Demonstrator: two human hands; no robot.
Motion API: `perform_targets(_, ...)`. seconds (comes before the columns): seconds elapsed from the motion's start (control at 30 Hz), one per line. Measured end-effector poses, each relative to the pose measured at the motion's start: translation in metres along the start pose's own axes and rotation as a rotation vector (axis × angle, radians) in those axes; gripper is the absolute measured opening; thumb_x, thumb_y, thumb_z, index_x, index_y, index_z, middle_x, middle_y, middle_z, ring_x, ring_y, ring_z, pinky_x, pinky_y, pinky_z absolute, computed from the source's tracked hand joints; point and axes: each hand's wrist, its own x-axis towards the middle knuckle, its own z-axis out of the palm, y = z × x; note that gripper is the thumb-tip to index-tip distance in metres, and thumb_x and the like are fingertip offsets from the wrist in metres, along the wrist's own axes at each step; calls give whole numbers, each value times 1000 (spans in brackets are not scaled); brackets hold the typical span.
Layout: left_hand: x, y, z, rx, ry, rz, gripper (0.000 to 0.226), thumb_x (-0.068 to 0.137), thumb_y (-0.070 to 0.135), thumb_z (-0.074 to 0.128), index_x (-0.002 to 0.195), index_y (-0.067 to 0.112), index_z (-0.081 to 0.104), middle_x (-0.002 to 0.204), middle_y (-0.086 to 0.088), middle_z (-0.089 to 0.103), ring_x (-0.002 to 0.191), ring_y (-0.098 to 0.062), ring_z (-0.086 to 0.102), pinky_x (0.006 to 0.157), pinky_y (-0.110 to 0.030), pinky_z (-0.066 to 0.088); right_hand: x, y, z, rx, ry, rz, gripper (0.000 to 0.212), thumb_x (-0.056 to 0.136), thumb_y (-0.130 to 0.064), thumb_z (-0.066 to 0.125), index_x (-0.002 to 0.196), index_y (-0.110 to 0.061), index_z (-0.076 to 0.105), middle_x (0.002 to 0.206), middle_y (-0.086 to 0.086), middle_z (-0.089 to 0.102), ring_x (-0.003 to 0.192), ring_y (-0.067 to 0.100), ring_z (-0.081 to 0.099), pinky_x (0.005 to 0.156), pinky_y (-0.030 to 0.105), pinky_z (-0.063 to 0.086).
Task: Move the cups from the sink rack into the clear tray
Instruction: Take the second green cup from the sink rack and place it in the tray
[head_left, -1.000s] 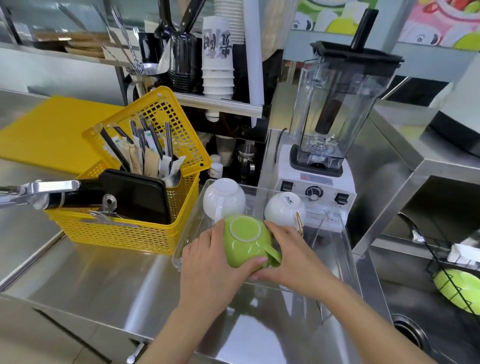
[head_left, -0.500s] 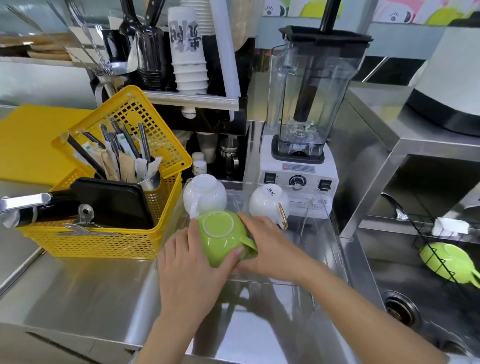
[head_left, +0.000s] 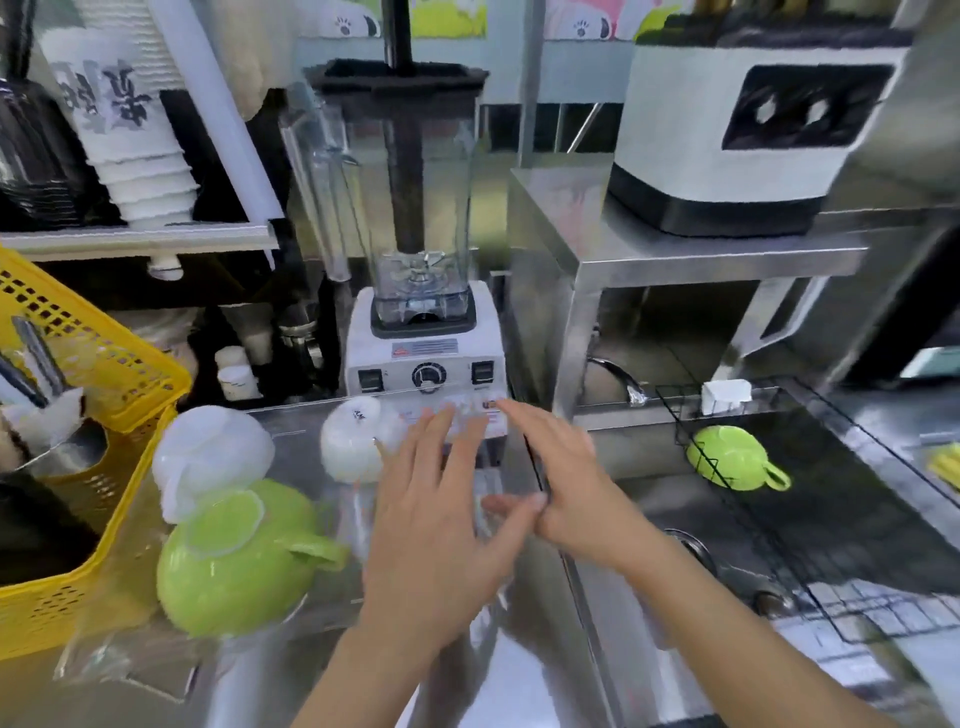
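Observation:
A green cup (head_left: 234, 561) stands upside down in the clear tray (head_left: 291, 415), handle pointing right. Behind it in the tray are two upturned white cups (head_left: 208, 457) (head_left: 353, 441). Another green cup (head_left: 727, 460) lies on the black wire sink rack (head_left: 810, 519) at the right. My left hand (head_left: 436, 525) hovers over the tray's right part, fingers spread, holding nothing. My right hand (head_left: 561, 478) is beside it, open and empty, between tray and sink. The picture is blurred by motion.
A yellow basket (head_left: 78, 519) of utensils stands left of the tray. A blender (head_left: 415, 260) sits just behind the tray. A steel shelf (head_left: 675, 249) with a white machine overhangs the sink. A stack of paper cups (head_left: 124, 135) is at the upper left.
Both hands have let go of the green cup, which now stands in the tray. The hands have moved right, toward the sink, and the view has swung right.

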Motion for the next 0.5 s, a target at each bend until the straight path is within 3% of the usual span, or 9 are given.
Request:
perform_targets(0.1, 21, 35, 38, -81, -75, 66, 69, 79, 63, 41, 131, 18, 44, 141, -9, 45, 133, -23, 35, 109, -30, 19, -19, 43, -36, 40, 70, 164, 80, 72, -42, 70, 138, -37, 26, 144, -11, 34, 134, 4, 27, 114, 43, 23)
perform_targets(0.2, 42, 69, 83, -107, -129, 127, 69, 78, 61, 44, 132, 18, 45, 142, -7, 44, 132, -21, 36, 111, -27, 21, -42, 92, -71, 51, 156, 303, 76, 72, -38, 71, 135, -40, 28, 141, -11, 36, 132, 8, 31, 113, 50, 23)
perform_targets(0.33, 72, 114, 147, -161, -256, 172, 74, 75, 63, 41, 135, 20, 40, 144, -1, 40, 133, -15, 29, 110, -29, 21, -71, 154, -115, 122, 221, 478, 81, 74, -33, 72, 140, -24, 27, 146, 0, 34, 134, 14, 31, 113, 40, 28)
perform_targets(0.43, 98, 140, 201, -148, -392, 168, 82, 69, 67, 33, 138, 23, 35, 147, 0, 36, 136, -17, 28, 113, -34, 23, -87, 203, -141, 138, 250, 550, 82, 74, -28, 74, 141, -19, 27, 141, 0, 37, 125, 10, 37, 95, 15, 36)
perform_targets(0.5, 114, 153, 235, -110, -452, 186, 87, 66, 69, 32, 138, 20, 36, 147, -3, 37, 136, -19, 29, 114, -37, 24, -93, 237, -155, 101, 260, 582, 84, 73, -32, 75, 141, -22, 27, 139, 3, 41, 120, 12, 42, 91, 17, 32)
